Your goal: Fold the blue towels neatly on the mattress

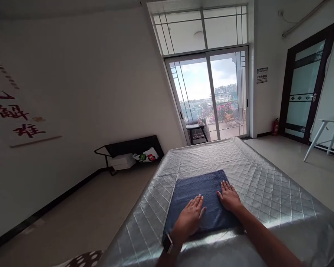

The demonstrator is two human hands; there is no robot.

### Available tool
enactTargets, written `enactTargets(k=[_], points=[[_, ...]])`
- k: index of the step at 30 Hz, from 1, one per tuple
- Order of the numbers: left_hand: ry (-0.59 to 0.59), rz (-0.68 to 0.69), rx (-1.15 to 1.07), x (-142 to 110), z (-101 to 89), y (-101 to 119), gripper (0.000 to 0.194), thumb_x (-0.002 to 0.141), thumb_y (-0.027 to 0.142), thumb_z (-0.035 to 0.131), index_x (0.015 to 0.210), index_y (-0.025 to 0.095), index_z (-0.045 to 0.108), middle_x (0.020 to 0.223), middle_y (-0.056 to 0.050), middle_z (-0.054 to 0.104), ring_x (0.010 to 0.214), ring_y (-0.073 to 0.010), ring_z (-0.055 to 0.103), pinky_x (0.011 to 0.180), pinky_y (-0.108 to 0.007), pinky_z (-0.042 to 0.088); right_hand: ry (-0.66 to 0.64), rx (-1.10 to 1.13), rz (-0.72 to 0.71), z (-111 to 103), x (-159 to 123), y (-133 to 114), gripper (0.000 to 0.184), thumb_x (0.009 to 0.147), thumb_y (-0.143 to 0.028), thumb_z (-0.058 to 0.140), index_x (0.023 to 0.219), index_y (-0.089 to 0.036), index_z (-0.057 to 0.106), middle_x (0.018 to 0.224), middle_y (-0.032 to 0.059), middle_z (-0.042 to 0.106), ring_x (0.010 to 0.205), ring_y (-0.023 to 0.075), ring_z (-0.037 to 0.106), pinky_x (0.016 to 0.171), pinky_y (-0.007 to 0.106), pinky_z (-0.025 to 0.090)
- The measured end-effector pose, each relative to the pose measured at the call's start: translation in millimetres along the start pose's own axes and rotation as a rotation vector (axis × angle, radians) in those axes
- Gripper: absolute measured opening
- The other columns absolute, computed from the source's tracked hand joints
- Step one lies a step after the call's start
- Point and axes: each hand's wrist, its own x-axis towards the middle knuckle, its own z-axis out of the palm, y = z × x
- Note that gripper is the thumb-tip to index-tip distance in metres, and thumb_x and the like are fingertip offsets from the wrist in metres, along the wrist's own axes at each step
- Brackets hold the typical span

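A dark blue towel (pixel 197 185) lies spread out as a rough rectangle near the front of a table with a silver quilted cover (pixel 153 202). My left hand (pixel 189 215) rests flat on the middle of the towel, its fingers stretched forward and the thumb out to the side. Over at the towel's right edge, my right hand (pixel 229 196) also presses flat with fingers extended. Neither hand grips anything. There is a dark watch (pixel 167 243) on my left wrist.
A black bench (pixel 130 146) by the left wall holds white boxes (pixel 122 161) and a printed bag (pixel 147 155). Sliding glass doors (pixel 211 96) stand beyond the table. To the right are a red fire extinguisher (pixel 275 127), a dark-framed door (pixel 306 89) and a white-legged table (pixel 317 139).
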Motion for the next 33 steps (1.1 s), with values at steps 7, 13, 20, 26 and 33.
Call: enactTargets(k=[7,13,20,26,33], points=[[0.063,0.263,0.005,110.5,17.9,30.8,0.053,0.108,0.029,0.024,0.158,0.015,0.031,0.158,-0.018,0.041,0.147,-0.0249,0.038,0.120,-0.048,0.036,-0.015,0.003,0.011,-3.1,-1.7,-2.8,0.066,0.102,-0.037,0.028,0.159,-0.004,0.026,0.166,0.0130,0.023,0.156,0.0223,0.016,0.126,0.038,0.013],[0.119,0.183,0.033,95.8,50.8,-17.3,0.051,0.107,0.032,0.028,0.155,0.018,0.037,0.156,-0.018,0.045,0.146,-0.0264,0.041,0.117,-0.053,0.040,-0.015,0.007,0.017,-3.9,-2.9,-3.0,0.069,0.102,-0.042,0.026,0.160,-0.004,0.024,0.166,0.0123,0.021,0.156,0.0227,0.015,0.126,0.037,0.011],[-0.001,-0.197,-0.023,39.5,44.0,-120.6,0.053,0.105,0.033,0.027,0.153,0.017,0.043,0.159,-0.016,0.040,0.150,-0.0255,0.034,0.122,-0.050,0.031,-0.013,0.006,0.019,-5.0,-3.4,-2.3,0.069,0.101,-0.042,0.024,0.160,-0.004,0.024,0.167,0.0111,0.020,0.156,0.0225,0.016,0.126,0.038,0.012],[-0.054,-0.331,-0.156,27.4,33.9,-124.3,0.066,0.105,0.045,0.019,0.155,0.005,0.035,0.164,-0.020,0.027,0.153,-0.0255,0.024,0.125,-0.045,0.023,-0.031,-0.068,-0.001,-7.4,-3.0,1.9,0.069,0.102,-0.041,0.024,0.160,-0.003,0.024,0.166,0.0137,0.022,0.156,0.0225,0.015,0.125,0.040,0.015],[-0.004,-0.311,-0.208,31.8,35.4,-121.1,0.067,0.103,0.051,0.025,0.153,0.010,0.041,0.161,-0.019,0.035,0.152,-0.0274,0.030,0.123,-0.047,0.026,-0.004,-0.140,-0.051,-33.5,37.7,3.3,0.063,0.104,-0.039,0.026,0.159,-0.009,0.030,0.166,0.0155,0.024,0.155,0.0233,0.019,0.123,0.044,0.020]])
